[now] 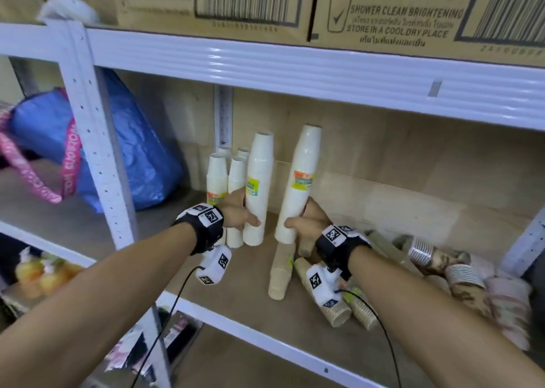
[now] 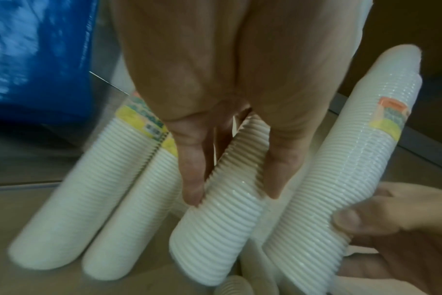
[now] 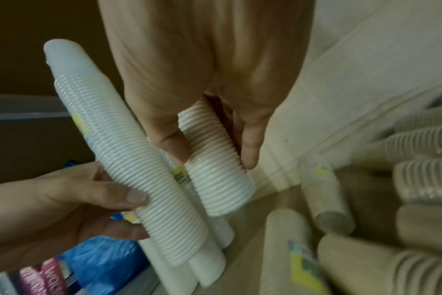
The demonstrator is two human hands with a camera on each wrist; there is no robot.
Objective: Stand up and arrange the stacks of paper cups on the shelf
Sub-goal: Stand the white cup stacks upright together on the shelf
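Note:
On the wooden shelf two tall white cup stacks stand side by side. My left hand grips the left stack low down, thumb in front. My right hand grips the right stack, which leans slightly. The left wrist view shows my left hand with its fingers round its stack. In the right wrist view my right hand holds its stack. Shorter white stacks stand behind on the left. Brown stacks lie on their sides below my right wrist.
Patterned and brown cup stacks lie heaped at the shelf's right end. A blue bag fills the bay to the left, past a white upright post. Cardboard boxes sit on the shelf above.

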